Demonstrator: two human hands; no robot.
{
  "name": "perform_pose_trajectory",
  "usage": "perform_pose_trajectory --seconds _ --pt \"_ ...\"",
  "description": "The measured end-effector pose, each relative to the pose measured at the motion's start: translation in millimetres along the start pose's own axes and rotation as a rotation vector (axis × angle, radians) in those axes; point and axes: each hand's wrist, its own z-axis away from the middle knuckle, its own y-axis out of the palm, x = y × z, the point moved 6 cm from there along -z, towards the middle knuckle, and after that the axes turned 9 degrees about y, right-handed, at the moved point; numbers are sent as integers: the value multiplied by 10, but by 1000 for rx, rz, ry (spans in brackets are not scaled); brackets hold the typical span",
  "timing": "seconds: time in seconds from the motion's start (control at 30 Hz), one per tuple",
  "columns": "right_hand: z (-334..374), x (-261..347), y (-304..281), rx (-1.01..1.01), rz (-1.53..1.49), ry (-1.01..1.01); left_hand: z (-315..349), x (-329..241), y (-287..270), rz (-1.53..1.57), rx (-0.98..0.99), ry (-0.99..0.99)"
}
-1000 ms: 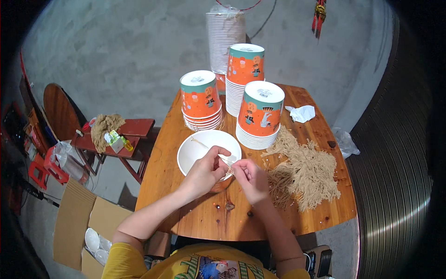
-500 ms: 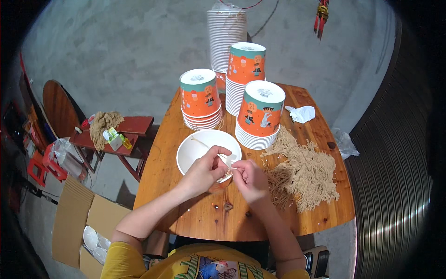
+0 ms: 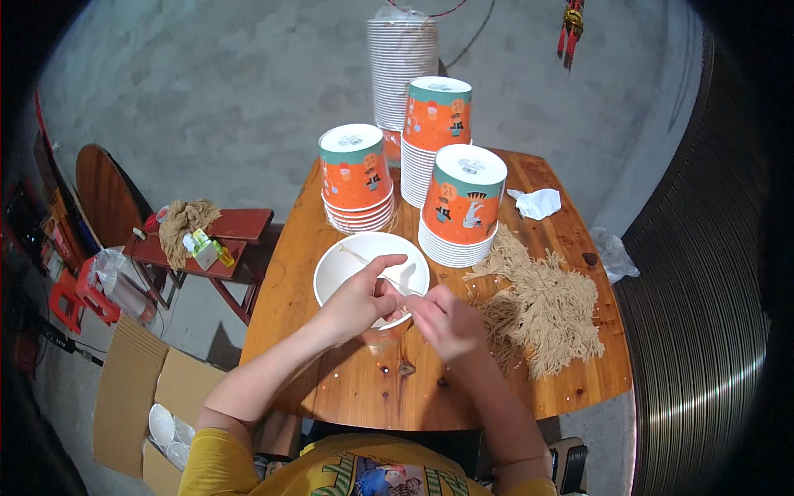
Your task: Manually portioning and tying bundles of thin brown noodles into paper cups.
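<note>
Both my hands meet over the near right rim of a white paper bowl (image 3: 332, 273), which stands upright on the table. A thin tan string (image 3: 354, 255) runs from inside the bowl toward my fingers. My left hand (image 3: 364, 299) has its index finger stretched out, while the thumb and other fingers close on the string. My right hand (image 3: 447, 322) pinches at the same place, its fingertips against the left ones. The exact grip on the string is partly hidden by the fingers. A pile of tan strings (image 3: 554, 314) lies just right of my right hand.
Upside-down stacks of orange paper buckets (image 3: 463, 198) stand behind the bowl on the wooden table (image 3: 331, 397). A crumpled white tissue (image 3: 538, 203) lies at the right. To the left are a red bench (image 3: 248, 225) with string on it and an open cardboard box (image 3: 132, 405).
My left index finger has straightened and lifted away from the fingertips. My right hand has turned slightly and stays against the left. The bowl and stacks have not moved.
</note>
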Motion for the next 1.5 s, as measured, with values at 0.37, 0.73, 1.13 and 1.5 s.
perform_pose_trajectory --seconds 0.37,0.73,1.13,1.5 --pt "-108 180 -52 197 271 -161 -14 39 -24 140 45 -99" --pt "-41 -176 192 86 -236 390 12 62 106 -177 114 142" --pt "21 -315 275 146 -405 564 9 -44 147 -496 -6 76" --pt "108 -410 380 37 -689 460 34 -57 118 -440 0 87"
